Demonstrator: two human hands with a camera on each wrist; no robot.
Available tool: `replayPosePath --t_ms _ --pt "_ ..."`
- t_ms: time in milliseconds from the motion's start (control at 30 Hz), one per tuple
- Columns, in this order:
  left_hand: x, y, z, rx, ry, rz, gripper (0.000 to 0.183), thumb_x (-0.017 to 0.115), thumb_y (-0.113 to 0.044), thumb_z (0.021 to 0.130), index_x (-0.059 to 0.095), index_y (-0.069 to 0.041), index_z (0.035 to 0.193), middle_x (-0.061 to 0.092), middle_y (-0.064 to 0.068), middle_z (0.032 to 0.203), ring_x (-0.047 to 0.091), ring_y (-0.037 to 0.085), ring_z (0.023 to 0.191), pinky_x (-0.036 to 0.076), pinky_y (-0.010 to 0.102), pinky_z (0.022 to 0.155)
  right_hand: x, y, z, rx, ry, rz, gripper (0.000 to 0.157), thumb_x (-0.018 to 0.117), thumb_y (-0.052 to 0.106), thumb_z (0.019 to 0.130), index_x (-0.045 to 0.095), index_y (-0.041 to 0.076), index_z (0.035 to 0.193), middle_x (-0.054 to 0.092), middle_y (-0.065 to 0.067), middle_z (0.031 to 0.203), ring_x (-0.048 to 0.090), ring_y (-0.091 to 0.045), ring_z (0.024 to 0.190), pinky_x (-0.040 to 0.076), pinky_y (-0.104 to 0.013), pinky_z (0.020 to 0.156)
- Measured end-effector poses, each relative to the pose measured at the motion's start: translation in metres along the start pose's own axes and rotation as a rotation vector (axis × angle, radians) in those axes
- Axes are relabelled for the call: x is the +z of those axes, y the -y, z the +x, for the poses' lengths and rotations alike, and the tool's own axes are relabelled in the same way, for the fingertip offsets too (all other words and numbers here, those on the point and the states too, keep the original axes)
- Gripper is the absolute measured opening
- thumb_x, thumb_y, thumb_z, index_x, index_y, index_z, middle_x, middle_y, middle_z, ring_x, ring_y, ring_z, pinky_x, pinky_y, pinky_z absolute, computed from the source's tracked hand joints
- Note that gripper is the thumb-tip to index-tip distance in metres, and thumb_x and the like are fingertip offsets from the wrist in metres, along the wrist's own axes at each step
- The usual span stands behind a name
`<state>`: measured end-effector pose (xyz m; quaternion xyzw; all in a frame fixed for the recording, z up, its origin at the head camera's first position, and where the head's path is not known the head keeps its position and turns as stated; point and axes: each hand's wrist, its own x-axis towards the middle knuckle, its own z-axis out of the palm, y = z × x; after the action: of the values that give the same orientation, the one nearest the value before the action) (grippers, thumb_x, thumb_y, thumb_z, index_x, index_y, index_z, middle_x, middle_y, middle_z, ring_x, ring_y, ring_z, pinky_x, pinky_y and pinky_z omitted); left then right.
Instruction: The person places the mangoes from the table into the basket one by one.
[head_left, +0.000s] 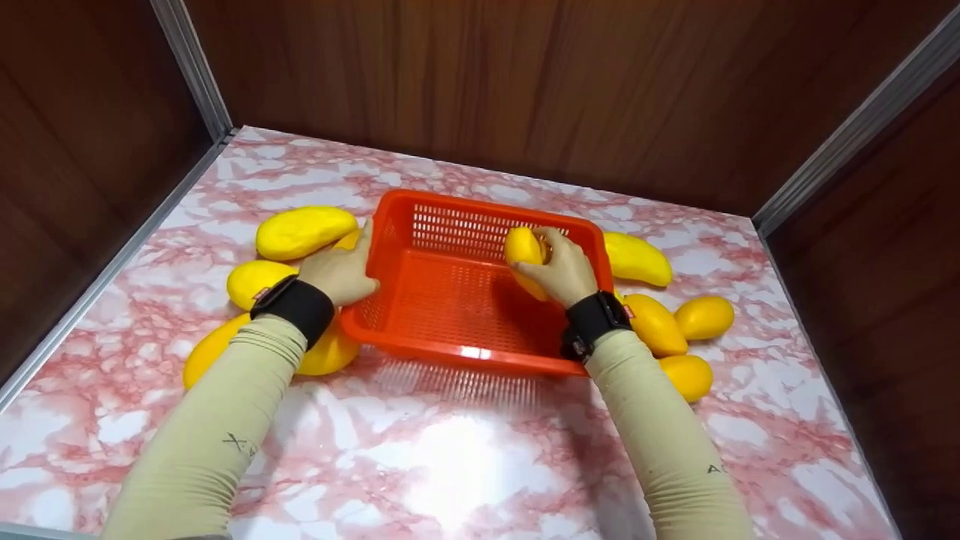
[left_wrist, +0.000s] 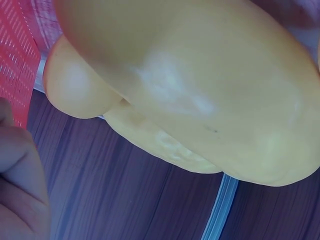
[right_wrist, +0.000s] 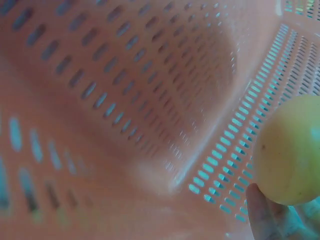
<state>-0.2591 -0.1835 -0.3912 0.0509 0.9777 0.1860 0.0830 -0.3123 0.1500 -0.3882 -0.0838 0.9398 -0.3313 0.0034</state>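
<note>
Inside the right part of a red perforated plastic basket [head_left: 450, 352], my right hand [head_left: 562, 266] grips a yellow mango [head_left: 523, 251] between thumb and fingers. In the right wrist view that mango [right_wrist: 290, 150] shows at the right edge, a fingertip [right_wrist: 257, 202] against its underside and the slotted basket wall [right_wrist: 110, 90] beyond. My left hand [head_left: 341, 271] lies at the basket's left rim, index finger straight along it and thumb extended toward the inside. Close under the left wrist is a large yellow mango [left_wrist: 200, 90]. The visible basket floor [head_left: 442, 292] holds no other fruit.
Left of the basket lie several mangoes, among them a long pale yellow one [head_left: 304, 231]. Another long one [head_left: 637, 259] and several smaller mangoes [head_left: 705, 317] lie to the right. The pink marbled table [head_left: 337, 465] is bordered by dark wood panels [head_left: 480, 90].
</note>
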Motion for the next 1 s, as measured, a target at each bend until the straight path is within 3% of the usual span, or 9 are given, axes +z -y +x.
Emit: replayPosePath --t_ms 233,667,1000 --pt "-0.0030 -0.0024 0.0011 -0.009 0.045 0.021 0.093 0.055 -0.029 0.088 -0.001 -0.014 0.160 0.065 0.023 0.106 0.060 0.034 0.081 0.046 0.042 0.074 0.0013 -0.0012 0.0023 0.046 0.062 -0.037 0.070 0.076 0.039 0.084 0.048 0.013 0.143 0.056 -0.013 0.138 0.056 -0.031 0.113 0.046 -0.046 0.100" --pt "-0.0023 -0.0015 0.0025 -0.006 0.043 0.025 0.093 0.056 -0.029 0.088 -0.001 -0.013 0.160 0.065 0.021 0.102 0.061 0.034 0.081 0.046 0.043 0.075 0.0054 -0.0046 0.0050 0.057 0.170 -0.177 0.067 0.075 0.035 0.084 0.050 0.013 0.142 0.060 -0.014 0.132 0.056 -0.031 0.111 0.043 -0.047 0.103" --pt "-0.0023 -0.0020 0.0022 -0.014 0.044 0.048 0.093 0.056 -0.028 0.087 0.001 -0.014 0.160 0.061 0.014 0.085 0.058 0.030 0.070 0.041 0.035 0.063 0.0056 -0.0062 0.0026 0.019 0.192 -0.204 0.065 0.076 0.034 0.082 0.053 0.012 0.139 0.062 -0.015 0.128 0.057 -0.031 0.109 0.044 -0.047 0.101"
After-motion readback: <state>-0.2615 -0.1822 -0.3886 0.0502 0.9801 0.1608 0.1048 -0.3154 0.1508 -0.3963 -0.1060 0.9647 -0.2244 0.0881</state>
